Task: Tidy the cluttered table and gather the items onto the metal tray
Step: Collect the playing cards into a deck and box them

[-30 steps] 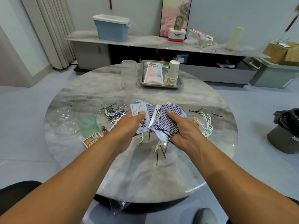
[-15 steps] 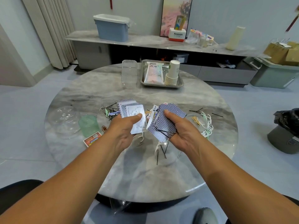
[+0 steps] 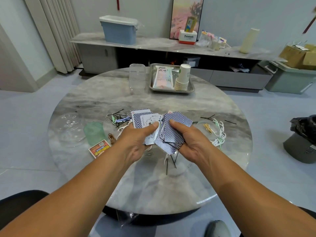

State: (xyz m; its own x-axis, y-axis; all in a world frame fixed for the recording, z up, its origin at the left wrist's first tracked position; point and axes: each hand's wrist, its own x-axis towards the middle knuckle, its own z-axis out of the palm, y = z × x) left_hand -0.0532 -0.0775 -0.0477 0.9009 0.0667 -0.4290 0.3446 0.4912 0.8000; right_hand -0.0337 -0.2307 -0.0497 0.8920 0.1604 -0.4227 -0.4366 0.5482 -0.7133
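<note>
Two hands hold playing cards above the table's middle: the left hand pinches a few, a joker face up, while the right hand grips a messy blue-backed stack. Fingers underneath are hidden. The metal tray sits at the far edge.

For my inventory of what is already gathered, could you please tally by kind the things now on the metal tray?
On the rectangular metal tray:
Pink-and-white plastic packet, lying flat: 1
Stack of white paper cups, upright: 1 stack (cups too tightly nested to count)
Total: 2 things
</note>
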